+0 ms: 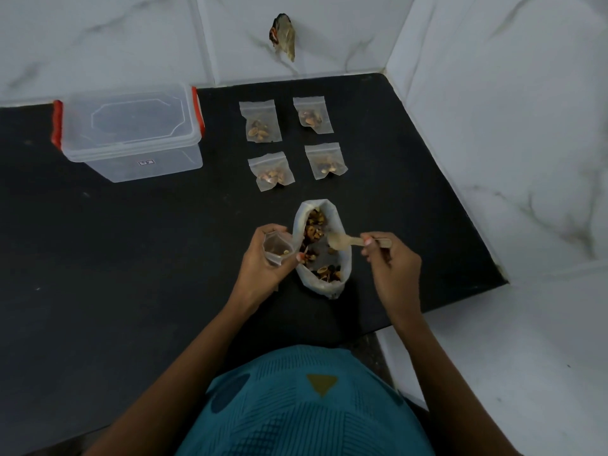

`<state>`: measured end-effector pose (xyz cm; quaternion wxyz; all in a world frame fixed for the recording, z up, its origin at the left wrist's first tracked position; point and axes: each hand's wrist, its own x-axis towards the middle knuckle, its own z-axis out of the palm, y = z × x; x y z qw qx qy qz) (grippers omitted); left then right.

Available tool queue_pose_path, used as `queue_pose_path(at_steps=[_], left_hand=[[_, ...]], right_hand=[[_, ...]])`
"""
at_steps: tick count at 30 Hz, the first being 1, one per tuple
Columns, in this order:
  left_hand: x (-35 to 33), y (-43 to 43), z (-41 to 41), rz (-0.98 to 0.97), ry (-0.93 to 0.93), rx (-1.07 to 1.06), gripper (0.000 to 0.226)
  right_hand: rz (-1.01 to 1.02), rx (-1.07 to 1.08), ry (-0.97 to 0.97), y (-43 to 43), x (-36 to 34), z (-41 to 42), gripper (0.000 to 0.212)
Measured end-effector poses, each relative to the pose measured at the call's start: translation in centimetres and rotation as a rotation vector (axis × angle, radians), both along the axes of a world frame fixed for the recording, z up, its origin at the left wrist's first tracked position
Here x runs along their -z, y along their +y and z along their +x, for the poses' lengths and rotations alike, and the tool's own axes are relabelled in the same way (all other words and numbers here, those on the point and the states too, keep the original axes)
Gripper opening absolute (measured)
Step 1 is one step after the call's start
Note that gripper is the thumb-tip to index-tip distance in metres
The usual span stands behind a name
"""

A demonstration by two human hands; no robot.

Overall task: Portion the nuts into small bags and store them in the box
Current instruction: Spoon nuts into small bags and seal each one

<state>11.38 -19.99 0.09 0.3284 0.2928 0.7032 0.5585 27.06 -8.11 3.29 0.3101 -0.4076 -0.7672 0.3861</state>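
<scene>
Spoon (339, 241) pinched in right grip (391, 264) over open nut sack (324, 289); left grip (260, 271) curled round small bag (274, 249) beside it.

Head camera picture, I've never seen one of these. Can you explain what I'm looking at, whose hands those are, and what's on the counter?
There is no machine here. One camera sits on a person's head and looks forward and down, so the two arms coming up from the bottom edge are that person's own. The left hand holds a small zip bag open, with a few nuts inside. The right hand holds a small spoon over the big open bag of mixed nuts, which stands on the black counter. Further back lie four filled small bags in two rows of two. To their left stands a clear plastic box with red clips, its lid on.
</scene>
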Motion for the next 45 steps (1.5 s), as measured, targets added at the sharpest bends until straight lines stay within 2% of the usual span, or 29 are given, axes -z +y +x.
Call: queue_pose_path(at_steps=[5,12,21,29,39,45], left_hand=[[0.5,0.0,0.0,-0.072,-0.026,0.039,0.045],[0.8,0.2,0.2,-0.171,-0.123,0.086,0.046],[0.8,0.2,0.1,-0.152,-0.195,0.069,0.039],[0.9,0.2,0.3,-0.167,-0.198,0.1,0.043],[0.5,0.1,0.2,-0.155,-0.17,0.093,0.046],[0.5,0.1,0.5,-0.147,-0.142,0.106,0.048]], right_hand=[[-0.113,0.056,-0.062,-0.9,1.8,-0.3,0.012],[-0.41,0.169,0.023,-1.6,2.5,-1.3,0.012],[-0.691,0.31,0.161,-1.7,2.3,-1.9,0.019],[-0.669,0.319,0.17,-1.9,2.1,-1.9,0.02],[-0.758,0.419,0.227,-0.7,2.3,-0.8,0.021],[-0.782,0.409,0.242,-0.2,2.1,0.3,0.021]])
